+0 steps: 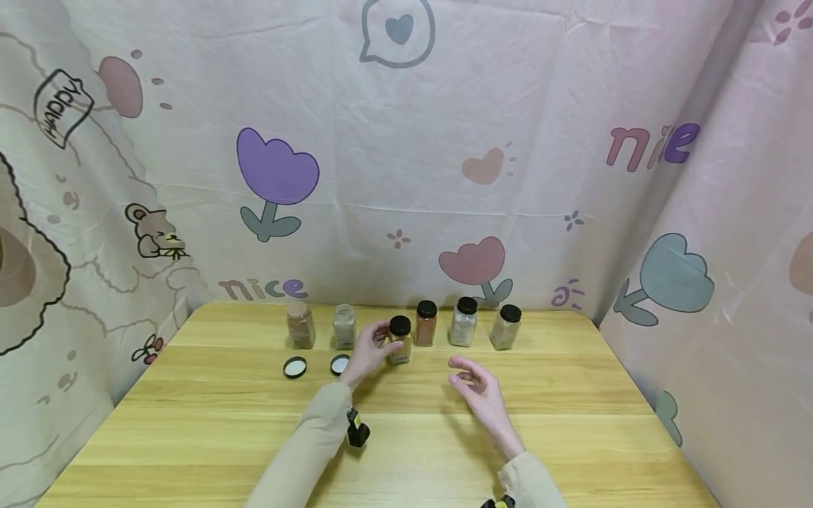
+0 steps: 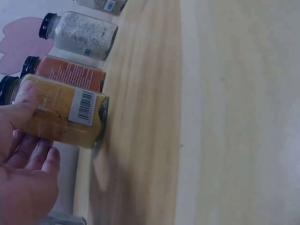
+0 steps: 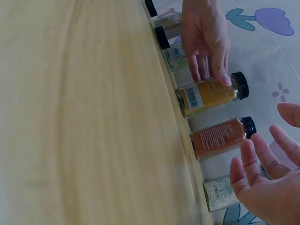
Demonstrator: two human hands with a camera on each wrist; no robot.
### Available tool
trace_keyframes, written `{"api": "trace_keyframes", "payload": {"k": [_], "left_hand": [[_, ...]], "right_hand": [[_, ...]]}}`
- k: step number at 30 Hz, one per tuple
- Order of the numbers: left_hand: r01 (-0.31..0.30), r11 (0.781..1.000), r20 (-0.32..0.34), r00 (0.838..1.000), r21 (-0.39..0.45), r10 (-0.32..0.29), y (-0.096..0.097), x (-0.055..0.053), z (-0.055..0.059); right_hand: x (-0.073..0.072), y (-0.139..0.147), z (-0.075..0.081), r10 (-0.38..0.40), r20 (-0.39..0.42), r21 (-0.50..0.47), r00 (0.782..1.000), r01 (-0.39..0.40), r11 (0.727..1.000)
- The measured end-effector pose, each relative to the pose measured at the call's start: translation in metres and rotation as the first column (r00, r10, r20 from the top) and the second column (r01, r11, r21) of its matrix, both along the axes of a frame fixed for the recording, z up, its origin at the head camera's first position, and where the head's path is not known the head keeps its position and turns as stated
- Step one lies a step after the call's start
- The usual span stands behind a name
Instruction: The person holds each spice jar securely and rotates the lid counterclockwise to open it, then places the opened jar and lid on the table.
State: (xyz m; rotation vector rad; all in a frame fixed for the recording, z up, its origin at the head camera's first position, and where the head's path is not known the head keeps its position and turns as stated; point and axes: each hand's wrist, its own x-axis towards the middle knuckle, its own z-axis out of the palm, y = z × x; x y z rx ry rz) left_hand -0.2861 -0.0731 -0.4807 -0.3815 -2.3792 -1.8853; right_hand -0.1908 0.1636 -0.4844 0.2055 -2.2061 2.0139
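Note:
My left hand (image 1: 371,353) grips a square glass spice jar (image 1: 400,348) of yellow powder with a black lid, thumb on the near side. In the left wrist view the jar (image 2: 65,111) shows a white barcode label, with the fingers (image 2: 35,154) behind it. My right hand (image 1: 483,398) is held over the table to the right, fingers loosely bent and touching nothing. In the right wrist view that hand (image 3: 272,183) appears near a jar of reddish powder (image 3: 218,138), apart from the yellow one.
Along the back stand a red-brown jar (image 1: 426,324), a whitish jar (image 1: 464,324) and a pale jar (image 1: 506,329), all black-lidded. Two lidless jars, one brown (image 1: 301,328), one greyish (image 1: 344,329), stand left. Black lids (image 1: 295,367) lie in front of them on the wooden table (image 1: 209,416).

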Motion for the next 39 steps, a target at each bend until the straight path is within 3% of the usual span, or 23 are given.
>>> {"api": "trace_keyframes", "payload": {"k": [8, 19, 30, 39], "left_hand": [[0.008, 0.999, 0.057, 0.998, 0.040, -0.011, -0.001, 0.011, -0.004], [0.112, 0.992, 0.072, 0.991, 0.066, -0.117, -0.010, 0.020, -0.010], [0.238, 0.969, 0.101, 0.964, 0.073, -0.244, -0.015, 0.030, -0.010], [0.287, 0.956, 0.117, 0.949, 0.062, -0.292, -0.014, 0.037, -0.011]], "right_hand": [[0.001, -0.002, 0.000, 0.012, 0.027, -0.022, 1.000, -0.011, 1.000], [0.001, -0.002, 0.000, 0.020, 0.024, -0.018, 1.000, -0.020, 1.000], [0.002, -0.003, 0.002, 0.059, 0.011, -0.029, 0.998, -0.059, 0.998], [-0.001, -0.012, 0.006, 0.147, -0.092, -0.011, 0.985, -0.148, 0.989]]}}
